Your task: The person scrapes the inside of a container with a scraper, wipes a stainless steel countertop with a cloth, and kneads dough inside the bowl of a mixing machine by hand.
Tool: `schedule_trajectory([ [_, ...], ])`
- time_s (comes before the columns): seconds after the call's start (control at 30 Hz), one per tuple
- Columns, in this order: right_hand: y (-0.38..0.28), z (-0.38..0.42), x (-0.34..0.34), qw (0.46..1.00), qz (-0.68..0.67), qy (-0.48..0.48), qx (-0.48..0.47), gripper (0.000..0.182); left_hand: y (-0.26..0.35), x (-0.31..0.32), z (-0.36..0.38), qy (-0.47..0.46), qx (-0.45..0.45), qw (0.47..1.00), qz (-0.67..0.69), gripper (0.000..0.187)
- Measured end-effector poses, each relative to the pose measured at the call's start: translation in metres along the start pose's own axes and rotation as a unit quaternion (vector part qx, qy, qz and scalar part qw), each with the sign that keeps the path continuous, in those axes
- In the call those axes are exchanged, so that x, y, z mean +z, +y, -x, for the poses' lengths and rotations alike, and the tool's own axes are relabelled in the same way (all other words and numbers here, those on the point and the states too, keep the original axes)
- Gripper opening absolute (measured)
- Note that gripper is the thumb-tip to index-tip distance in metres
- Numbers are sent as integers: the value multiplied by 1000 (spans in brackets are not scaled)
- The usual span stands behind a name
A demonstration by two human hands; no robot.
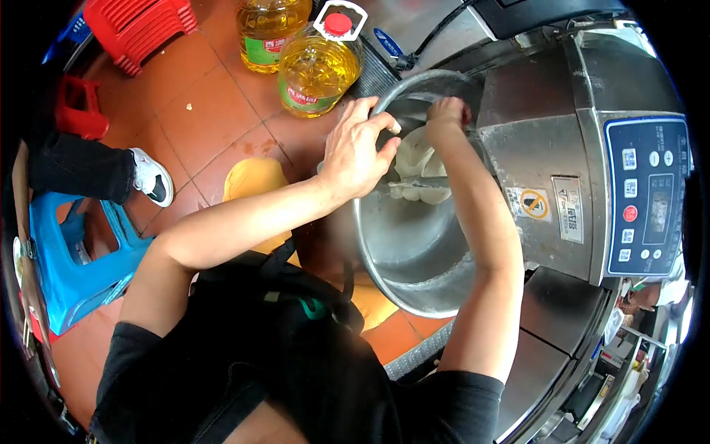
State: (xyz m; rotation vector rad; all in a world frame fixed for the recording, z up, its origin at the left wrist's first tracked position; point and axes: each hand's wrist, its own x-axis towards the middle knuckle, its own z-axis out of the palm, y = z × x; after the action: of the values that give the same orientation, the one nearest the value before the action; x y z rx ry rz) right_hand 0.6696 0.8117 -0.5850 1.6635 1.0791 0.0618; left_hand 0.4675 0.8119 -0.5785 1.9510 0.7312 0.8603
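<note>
Dough (pixel 415 157): in the bowl (pixel 407 251), toward its far edge; looks soft, stretchy and likely tacky, with some weight, so best taken from beneath with spread fingers rather than pinched
Left hand (pixel 359 146): at the bowl's left rim, thumb and fingers apart, loosely bent, elbow out
Right hand (pixel 448 115): inside the bowl's far edge, fingertips unclear, cannot tell its grip; arm nearly straight

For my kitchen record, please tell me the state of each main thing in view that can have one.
Bowl, open at top
Dough, pale, inside bowl
Left hand, half open at bowl rim
Right hand, inside bowl, fingers partly hidden
Mixer, running or stopped unclear
Control display, too small to read
Front oil bottle, capped, oil inside
Rear oil bottle, oil inside, top out of view
</note>
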Motion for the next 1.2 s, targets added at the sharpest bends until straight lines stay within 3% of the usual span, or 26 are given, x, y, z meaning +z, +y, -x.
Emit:
schedule_trajectory([
  [0.07, 7, 14, 12, 995, 71, 77, -7, 20, -1, 1, -1, 3, 7, 1000, -12, 19],
  [0.33, 18, -112, 108, 969, -123, 191, 91, 20, -5, 3, -1, 16, 32, 999, -33, 16],
  [0.4, 13, -115, 109, 967, -120, 219, 47, 19, -6, 3, -1, 6, 25, 999, -29, 17],
  [0.43, 8, -48, 62, 965, -92, 246, -21, 18, -6, 3, -2, 2, 24, 999, -24, 17],
  [0.5, -7, 30, 31, 935, -148, 295, -128, 19, -6, 3, -1, -2, 18, 1000, -20, 16],
  [0.53, -32, 39, 49, 903, -334, 252, -101, 20, -6, 3, -1, -1, 18, 1000, -14, 16],
  [0.63, -101, 47, 132, 899, -291, 213, -248, 17, -7, 5, -1, -2, 15, 1000, -8, 16],
  [0.73, -139, 42, 151, 888, -197, 389, -143, 15, -5, 2, -2, -6, 5, 1000, -14, 16],
  [0.87, -156, 34, 155, 925, -235, 241, -175, 15, -4, 2, -1, -9, 1, 1000, -8, 15],
  [0.97, -155, 50, 189, 899, -182, 340, -208, 23, -4, 2, -2, -8, 0, 1000, -7, 15],
  [1.07, -144, 67, 233, 859, -240, 382, -242, 40, -2, 1, -2, -13, -3, 1000, 0, 15],
  [1.17, -142, 68, 268, 841, -435, 196, -255, 55, -1, 0, -2, -13, -5, 1000, 4, 15],
  [1.2, -141, 72, 272, 860, -386, 213, -256, 56, -1, 0, -1, -12, -3, 1000, 3, 15],
])
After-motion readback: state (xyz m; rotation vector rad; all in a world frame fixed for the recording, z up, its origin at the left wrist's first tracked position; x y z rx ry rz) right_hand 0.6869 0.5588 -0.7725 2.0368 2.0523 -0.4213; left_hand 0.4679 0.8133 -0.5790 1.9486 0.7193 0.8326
